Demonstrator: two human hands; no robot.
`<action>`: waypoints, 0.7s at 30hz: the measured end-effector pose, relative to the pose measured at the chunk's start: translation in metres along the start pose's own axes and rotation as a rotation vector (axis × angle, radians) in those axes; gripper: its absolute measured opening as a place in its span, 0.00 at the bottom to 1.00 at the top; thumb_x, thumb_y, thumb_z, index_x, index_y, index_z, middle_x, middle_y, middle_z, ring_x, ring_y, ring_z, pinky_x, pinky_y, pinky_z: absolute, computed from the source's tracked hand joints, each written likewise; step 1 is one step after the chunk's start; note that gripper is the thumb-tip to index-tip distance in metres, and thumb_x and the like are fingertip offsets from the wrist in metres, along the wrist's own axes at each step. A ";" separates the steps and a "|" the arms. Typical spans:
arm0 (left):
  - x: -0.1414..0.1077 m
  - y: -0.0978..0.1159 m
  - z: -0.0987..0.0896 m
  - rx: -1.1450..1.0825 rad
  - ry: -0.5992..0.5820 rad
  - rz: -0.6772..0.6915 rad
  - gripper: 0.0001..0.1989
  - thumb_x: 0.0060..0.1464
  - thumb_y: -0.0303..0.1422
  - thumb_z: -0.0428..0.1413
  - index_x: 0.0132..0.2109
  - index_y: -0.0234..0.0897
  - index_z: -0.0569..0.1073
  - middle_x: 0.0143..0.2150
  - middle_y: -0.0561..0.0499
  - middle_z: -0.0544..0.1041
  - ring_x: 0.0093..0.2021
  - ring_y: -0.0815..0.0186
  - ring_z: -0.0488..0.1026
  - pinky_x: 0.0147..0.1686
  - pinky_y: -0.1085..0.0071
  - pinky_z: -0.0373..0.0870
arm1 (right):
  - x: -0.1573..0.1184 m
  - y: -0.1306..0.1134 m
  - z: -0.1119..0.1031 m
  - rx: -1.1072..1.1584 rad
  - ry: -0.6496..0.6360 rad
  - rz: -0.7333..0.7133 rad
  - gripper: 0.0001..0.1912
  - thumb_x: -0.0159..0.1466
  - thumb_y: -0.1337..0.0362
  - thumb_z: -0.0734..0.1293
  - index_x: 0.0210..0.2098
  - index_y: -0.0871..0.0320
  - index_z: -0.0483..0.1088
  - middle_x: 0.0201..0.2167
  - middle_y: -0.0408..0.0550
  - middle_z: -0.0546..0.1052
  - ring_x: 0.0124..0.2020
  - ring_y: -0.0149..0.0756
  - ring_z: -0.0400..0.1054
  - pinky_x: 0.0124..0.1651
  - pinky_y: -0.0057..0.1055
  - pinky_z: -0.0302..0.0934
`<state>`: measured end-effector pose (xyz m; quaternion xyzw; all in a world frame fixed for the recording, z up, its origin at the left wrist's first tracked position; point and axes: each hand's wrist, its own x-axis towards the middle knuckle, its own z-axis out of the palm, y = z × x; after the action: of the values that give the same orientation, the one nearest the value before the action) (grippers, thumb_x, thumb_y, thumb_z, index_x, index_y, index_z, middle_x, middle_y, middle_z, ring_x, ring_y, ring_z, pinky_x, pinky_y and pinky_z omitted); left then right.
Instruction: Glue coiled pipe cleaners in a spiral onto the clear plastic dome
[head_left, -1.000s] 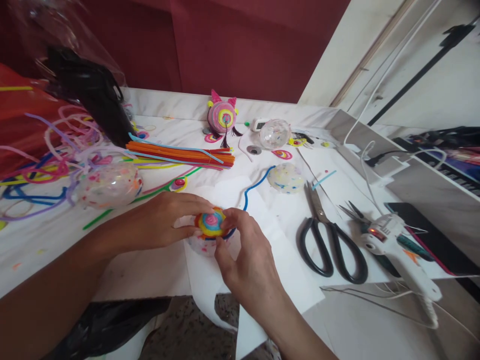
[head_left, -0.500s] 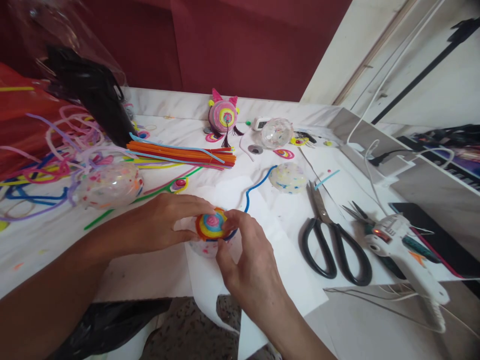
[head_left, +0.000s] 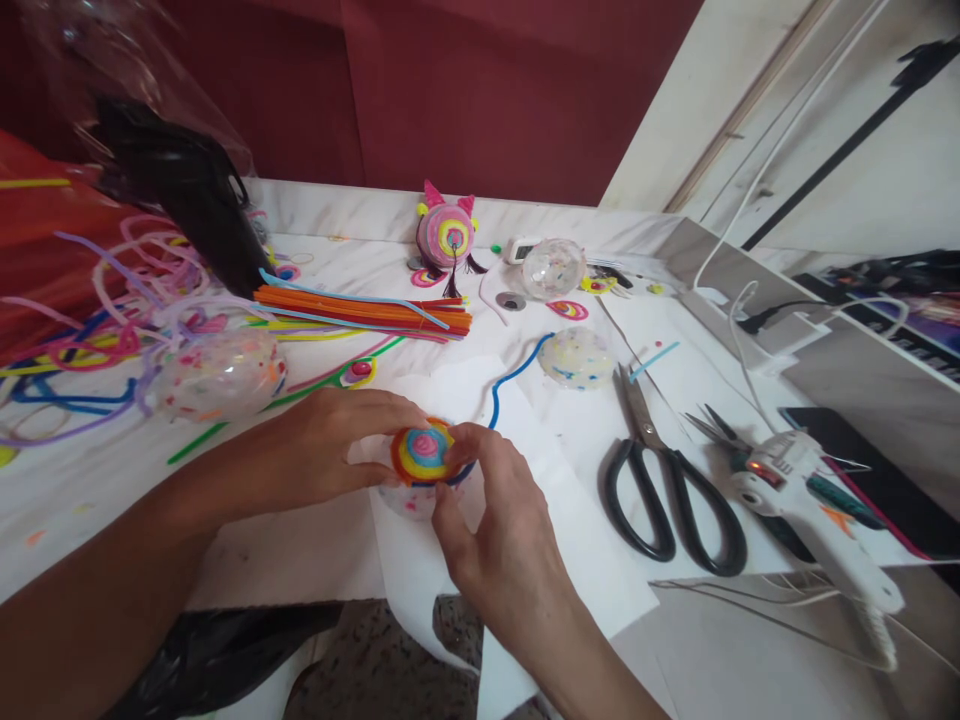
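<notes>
A coiled pipe-cleaner disc (head_left: pixel 422 452), pink, light blue, yellow and orange from the centre out, sits on a clear speckled dome (head_left: pixel 411 500) over white paper. My left hand (head_left: pixel 330 445) grips the disc and dome from the left, thumb and fingers at the edge. From the right, my right hand (head_left: pixel 491 500) pinches the disc's edge, where a blue pipe cleaner (head_left: pixel 496 395) runs round it. The blue strand's free end trails up to a second speckled dome (head_left: pixel 576 358).
Black-handled scissors (head_left: pixel 649 440), pliers (head_left: pixel 720 430) and a white glue gun (head_left: pixel 817 510) lie to the right. Behind are an orange pipe-cleaner bundle (head_left: pixel 360 308) and a pink horned ornament (head_left: pixel 447 235). Another speckled dome (head_left: pixel 221 375) is at left.
</notes>
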<state>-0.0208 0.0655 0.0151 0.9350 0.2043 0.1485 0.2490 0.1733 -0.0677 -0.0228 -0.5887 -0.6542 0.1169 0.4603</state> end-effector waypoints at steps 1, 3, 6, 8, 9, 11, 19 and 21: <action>0.000 0.000 0.000 -0.007 -0.001 -0.005 0.17 0.72 0.48 0.57 0.59 0.49 0.80 0.58 0.52 0.84 0.56 0.57 0.81 0.55 0.66 0.74 | 0.000 0.000 0.000 -0.001 0.002 -0.001 0.17 0.67 0.70 0.61 0.55 0.53 0.64 0.43 0.52 0.81 0.45 0.49 0.77 0.45 0.47 0.73; 0.001 0.000 0.000 -0.019 0.004 -0.007 0.18 0.71 0.49 0.57 0.59 0.49 0.80 0.58 0.52 0.84 0.55 0.57 0.82 0.55 0.66 0.74 | 0.001 0.000 -0.001 -0.001 -0.002 -0.002 0.17 0.67 0.71 0.61 0.55 0.53 0.64 0.43 0.51 0.81 0.45 0.49 0.77 0.45 0.47 0.73; 0.001 -0.003 0.000 -0.021 -0.005 -0.018 0.18 0.70 0.50 0.58 0.57 0.48 0.80 0.56 0.51 0.85 0.54 0.57 0.82 0.52 0.67 0.74 | 0.001 0.000 -0.002 0.002 -0.002 -0.005 0.17 0.67 0.71 0.61 0.54 0.53 0.64 0.43 0.51 0.81 0.44 0.49 0.77 0.44 0.47 0.73; 0.000 -0.005 0.001 -0.008 -0.005 -0.029 0.17 0.69 0.49 0.59 0.57 0.47 0.80 0.56 0.51 0.85 0.54 0.57 0.82 0.52 0.67 0.74 | 0.001 0.000 -0.001 0.007 0.000 -0.010 0.17 0.67 0.71 0.61 0.55 0.53 0.64 0.43 0.50 0.81 0.45 0.48 0.77 0.45 0.47 0.73; -0.001 -0.006 0.001 -0.001 0.001 -0.028 0.17 0.69 0.49 0.60 0.57 0.47 0.80 0.56 0.51 0.85 0.54 0.57 0.82 0.52 0.67 0.74 | 0.000 0.000 -0.001 0.008 0.002 -0.013 0.18 0.67 0.71 0.62 0.55 0.53 0.64 0.44 0.51 0.81 0.45 0.48 0.77 0.46 0.47 0.73; -0.001 -0.008 0.002 0.012 0.012 -0.022 0.17 0.69 0.48 0.60 0.57 0.47 0.80 0.55 0.52 0.85 0.52 0.58 0.82 0.52 0.67 0.73 | -0.001 0.000 0.000 0.018 0.006 -0.007 0.18 0.67 0.71 0.62 0.56 0.53 0.64 0.44 0.51 0.81 0.46 0.48 0.77 0.46 0.47 0.73; 0.001 0.000 0.003 0.089 0.018 -0.001 0.13 0.69 0.43 0.60 0.55 0.47 0.81 0.50 0.57 0.85 0.49 0.60 0.82 0.49 0.70 0.73 | -0.002 -0.001 -0.008 0.122 0.026 0.044 0.19 0.68 0.72 0.63 0.57 0.51 0.65 0.47 0.48 0.82 0.47 0.44 0.78 0.49 0.44 0.74; 0.000 0.001 0.002 0.103 0.008 -0.010 0.13 0.70 0.42 0.60 0.57 0.47 0.80 0.52 0.58 0.84 0.50 0.61 0.82 0.52 0.71 0.73 | 0.001 0.003 -0.013 0.128 0.061 0.051 0.19 0.68 0.72 0.64 0.56 0.51 0.66 0.46 0.48 0.82 0.46 0.42 0.78 0.48 0.43 0.74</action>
<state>-0.0191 0.0640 0.0138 0.9450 0.2171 0.1401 0.2003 0.1849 -0.0706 -0.0171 -0.5775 -0.6159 0.1521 0.5138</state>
